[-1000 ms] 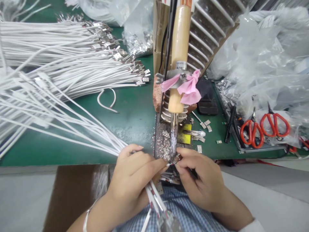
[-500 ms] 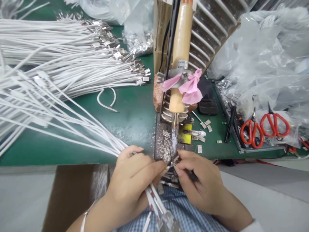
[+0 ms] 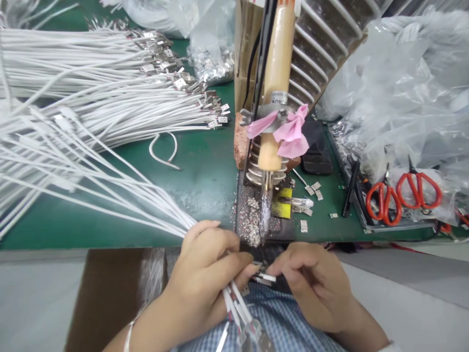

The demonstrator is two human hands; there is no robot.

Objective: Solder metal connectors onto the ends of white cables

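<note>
My left hand (image 3: 205,274) is closed around a bunch of white USB cables (image 3: 161,208). The cables run from the bench through the fist, and several metal USB plugs (image 3: 252,332) hang below it over the lap. Between the thumb and index finger of this hand a cable end shows, close to small metal and white pieces (image 3: 264,277). My right hand (image 3: 315,283) is just to the right, its index fingertip at those pieces and its thumb apart from it. Above both hands a soldering iron (image 3: 271,117) points tip down, clamped and tied with a pink ribbon (image 3: 291,132).
Piles of white cables with plugs (image 3: 110,93) lie on the green bench (image 3: 205,166) at left. Solder crumbs (image 3: 251,225) surround the iron's tip. Loose connectors (image 3: 304,226), a black phone (image 3: 317,156), red-handled scissors (image 3: 383,200) and plastic bags (image 3: 410,88) are to the right.
My right hand has let go of the USB plug at the iron's tip and moved down toward the lap. My left hand keeps the cables, its fingertips slightly lower.
</note>
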